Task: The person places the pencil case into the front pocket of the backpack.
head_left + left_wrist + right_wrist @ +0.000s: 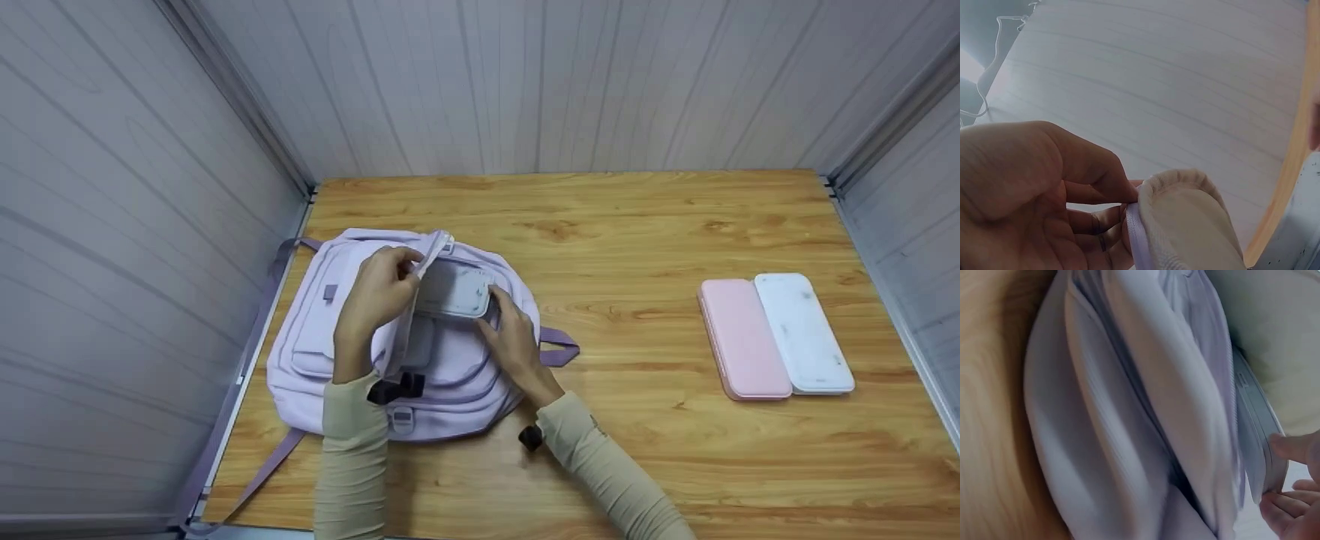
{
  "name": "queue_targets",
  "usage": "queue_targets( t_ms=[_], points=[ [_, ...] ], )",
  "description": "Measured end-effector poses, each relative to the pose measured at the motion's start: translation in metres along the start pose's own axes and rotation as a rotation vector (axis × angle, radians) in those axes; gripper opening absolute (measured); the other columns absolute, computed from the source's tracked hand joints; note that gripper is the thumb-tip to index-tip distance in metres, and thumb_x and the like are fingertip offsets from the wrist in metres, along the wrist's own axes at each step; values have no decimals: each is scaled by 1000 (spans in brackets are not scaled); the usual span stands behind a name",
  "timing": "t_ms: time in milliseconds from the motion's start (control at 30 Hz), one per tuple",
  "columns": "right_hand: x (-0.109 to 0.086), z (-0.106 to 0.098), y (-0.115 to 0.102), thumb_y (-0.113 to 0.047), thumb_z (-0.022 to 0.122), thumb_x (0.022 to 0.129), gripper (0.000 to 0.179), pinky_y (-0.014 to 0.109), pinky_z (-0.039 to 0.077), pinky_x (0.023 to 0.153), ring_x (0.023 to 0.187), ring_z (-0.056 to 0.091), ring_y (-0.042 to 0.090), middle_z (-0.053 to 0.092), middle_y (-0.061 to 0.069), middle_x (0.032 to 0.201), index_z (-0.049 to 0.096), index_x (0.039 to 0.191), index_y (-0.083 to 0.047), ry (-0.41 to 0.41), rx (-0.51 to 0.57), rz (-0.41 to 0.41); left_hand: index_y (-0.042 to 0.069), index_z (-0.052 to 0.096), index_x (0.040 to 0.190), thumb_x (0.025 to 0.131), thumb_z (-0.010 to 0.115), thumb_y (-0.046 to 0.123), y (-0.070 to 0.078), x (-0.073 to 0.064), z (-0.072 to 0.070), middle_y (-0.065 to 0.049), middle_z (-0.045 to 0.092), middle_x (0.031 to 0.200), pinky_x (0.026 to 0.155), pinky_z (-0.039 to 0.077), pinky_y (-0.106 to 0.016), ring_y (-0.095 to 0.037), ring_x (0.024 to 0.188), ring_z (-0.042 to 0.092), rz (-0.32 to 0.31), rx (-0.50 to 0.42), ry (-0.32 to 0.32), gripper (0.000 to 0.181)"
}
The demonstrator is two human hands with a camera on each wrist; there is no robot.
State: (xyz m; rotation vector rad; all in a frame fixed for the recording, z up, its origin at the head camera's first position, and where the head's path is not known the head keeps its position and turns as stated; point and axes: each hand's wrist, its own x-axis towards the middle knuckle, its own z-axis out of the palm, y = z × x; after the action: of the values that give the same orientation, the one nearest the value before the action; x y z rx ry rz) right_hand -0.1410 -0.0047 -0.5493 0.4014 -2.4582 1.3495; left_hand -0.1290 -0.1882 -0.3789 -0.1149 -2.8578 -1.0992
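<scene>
A lilac backpack (315, 322) lies on the table, its front pocket open. My left hand (377, 292) pinches the edge of the pocket flap (409, 330) and holds it up and to the left. In the left wrist view, the thumb and fingers meet on the zipper edge (1139, 233), beside the flap's pale lining (1190, 225). A white flat case (454, 289), like a pencil case, is partly inside the pocket. My right hand (514, 337) grips its near right end between thumb and fingers, also in the right wrist view, where the case (1255, 422) shows beside the zipper. Its far end is hidden.
To the right, a pink case (746, 337) and another white case (804, 334) lie side by side on the wooden table (622, 247). One purple strap (266, 472) trails over the left table edge; a strap loop (559, 347) sticks out right. Panels (487, 90) enclose the table.
</scene>
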Motion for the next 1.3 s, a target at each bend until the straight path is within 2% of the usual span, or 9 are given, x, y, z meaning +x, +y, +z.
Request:
queue_targets(
  t_ms=[200, 300, 433, 567, 667, 800, 1000, 1167, 1300],
  points=[
    [-2, 5, -4, -9, 76, 78, 51, 39, 46, 97, 114, 60, 29, 65, 15, 120, 55, 124, -1, 28, 16, 7, -3, 69, 106, 81, 48, -2, 0, -1, 0, -13, 63, 86, 70, 43, -34, -22, 77, 54, 11, 1, 8, 33],
    [0, 7, -5, -7, 75, 78, 51, 38, 47, 96, 112, 61, 28, 64, 17, 121, 55, 124, 0, 16, 47, 7, -3, 68, 106, 81, 49, -2, 0, -1, 0, -14, 63, 86, 71, 43, -34, -23, 77, 54, 15, 0, 12, 32],
    [3, 11, -5, 3, 68, 81, 52, 36, 45, 100, 117, 58, 31, 59, 21, 128, 49, 130, 4, -57, 173, 4, -3, 68, 106, 82, 48, -2, 1, -1, 0, -14, 62, 87, 72, 43, -35, -23, 79, 54, 13, 1, 10, 31],
    [7, 13, -7, 16, 49, 85, 53, 36, 40, 105, 127, 50, 34, 50, 27, 135, 38, 137, 9, -161, 330, -10, -3, 68, 106, 82, 48, -2, 1, 0, 0, -14, 63, 88, 71, 43, -34, -23, 78, 54, 19, 1, 9, 31],
    [9, 12, -13, 24, 35, 83, 56, 42, 37, 107, 129, 45, 41, 43, 34, 137, 31, 139, 14, -219, 430, -23, -3, 69, 105, 82, 48, -2, 1, 0, 0, -14, 63, 87, 70, 42, -34, -23, 77, 54, 27, 3, 8, 31],
    [12, 3, -27, 27, 27, 81, 59, 52, 34, 107, 129, 38, 50, 35, 41, 138, 21, 140, 20, -286, 521, -30, -3, 69, 105, 82, 48, -2, 2, -1, 0, -13, 62, 85, 70, 42, -34, -22, 76, 53, 33, 7, 9, 31],
    [16, 0, -37, 25, 25, 80, 64, 53, 31, 108, 131, 33, 51, 29, 43, 141, 10, 142, 20, -360, 577, 1, -4, 69, 104, 81, 49, -2, 2, -1, 1, -14, 62, 86, 73, 44, -37, -24, 79, 55, 46, 14, 16, 30],
    [16, 5, -36, 25, 24, 79, 69, 55, 28, 109, 132, 30, 53, 25, 45, 141, 1, 144, 18, -372, 633, -13, -4, 69, 102, 80, 49, -3, 3, -2, 1, -15, 62, 86, 75, 44, -38, -26, 80, 56, 53, 14, 28, 30],
    [16, 10, -38, 25, 24, 77, 74, 53, 27, 110, 134, 27, 51, 22, 44, 143, -3, 145, 16, -369, 633, -23, -4, 69, 101, 80, 49, -3, 5, -2, 2, -14, 62, 85, 75, 44, -37, -26, 81, 56, 57, 15, 31, 30]
  ],
)
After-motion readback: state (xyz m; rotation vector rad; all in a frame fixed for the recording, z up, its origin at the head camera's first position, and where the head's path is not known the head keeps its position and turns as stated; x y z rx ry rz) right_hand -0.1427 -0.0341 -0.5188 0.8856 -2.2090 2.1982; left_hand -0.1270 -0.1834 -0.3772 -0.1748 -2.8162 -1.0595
